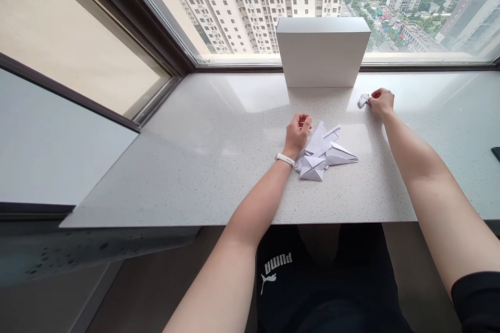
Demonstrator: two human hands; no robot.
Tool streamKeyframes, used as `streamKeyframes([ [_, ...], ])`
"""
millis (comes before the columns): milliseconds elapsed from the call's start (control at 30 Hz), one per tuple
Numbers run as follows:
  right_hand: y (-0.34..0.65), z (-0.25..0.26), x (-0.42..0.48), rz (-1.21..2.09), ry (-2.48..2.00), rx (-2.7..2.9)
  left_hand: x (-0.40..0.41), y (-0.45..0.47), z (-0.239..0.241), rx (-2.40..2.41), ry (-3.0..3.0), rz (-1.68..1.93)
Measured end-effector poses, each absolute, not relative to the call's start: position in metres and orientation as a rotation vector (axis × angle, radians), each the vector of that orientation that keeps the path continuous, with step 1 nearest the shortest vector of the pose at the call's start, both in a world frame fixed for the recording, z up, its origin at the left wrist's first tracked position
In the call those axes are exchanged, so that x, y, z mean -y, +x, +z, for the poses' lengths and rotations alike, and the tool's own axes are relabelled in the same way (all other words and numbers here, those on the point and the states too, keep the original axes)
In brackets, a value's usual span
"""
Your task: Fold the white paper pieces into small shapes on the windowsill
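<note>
My right hand (383,101) is out toward the window, its fingertips pinched on a small folded paper piece (363,100) at the surface of the counter. Loosely curled, my left hand (297,132) rests on the counter with nothing visible in its fingers. Just right of that hand and its wrist lies a pile of white folded paper pieces (322,140). A square one with crossing creases (312,168) is at the front of the pile, and a long pointed one (340,155) sticks out to the right. Part of the pile is hidden behind the left wrist.
A white box (323,54) stands upright at the back of the speckled white counter (187,166), against the window. A dark object (496,153) is cut off at the right edge. The window frame (164,36) borders the counter's left side. A white wristband (285,159) circles my left wrist.
</note>
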State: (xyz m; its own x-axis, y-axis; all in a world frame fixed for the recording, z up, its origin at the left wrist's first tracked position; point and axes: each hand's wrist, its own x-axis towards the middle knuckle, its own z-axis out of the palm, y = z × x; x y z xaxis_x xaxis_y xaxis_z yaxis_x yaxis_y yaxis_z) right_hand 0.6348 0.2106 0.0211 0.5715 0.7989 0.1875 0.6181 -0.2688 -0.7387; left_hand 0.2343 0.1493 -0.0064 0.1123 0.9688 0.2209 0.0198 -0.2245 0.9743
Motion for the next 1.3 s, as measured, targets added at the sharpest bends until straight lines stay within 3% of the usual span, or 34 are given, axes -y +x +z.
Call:
streamKeyframes([
  [333, 0.631, 0.031, -0.197, 0.297, -1.964, 1.072, -0.150, 0.235, -0.006, -1.033, 1.451, 1.283],
  [567, 0.611, 0.040, -0.175, 0.131, -1.857, 1.084, -0.152, 0.235, -0.008, -1.000, 1.430, 1.306],
  [867, 0.505, 0.021, -0.083, 0.659, -1.579, 1.510, -0.160, 0.236, -0.008, -1.016, 1.422, 1.280],
  [1300, 0.510, 0.037, -0.044, 0.725, -1.605, 2.004, -0.147, 0.205, 0.003, -1.058, 2.046, 1.023],
])
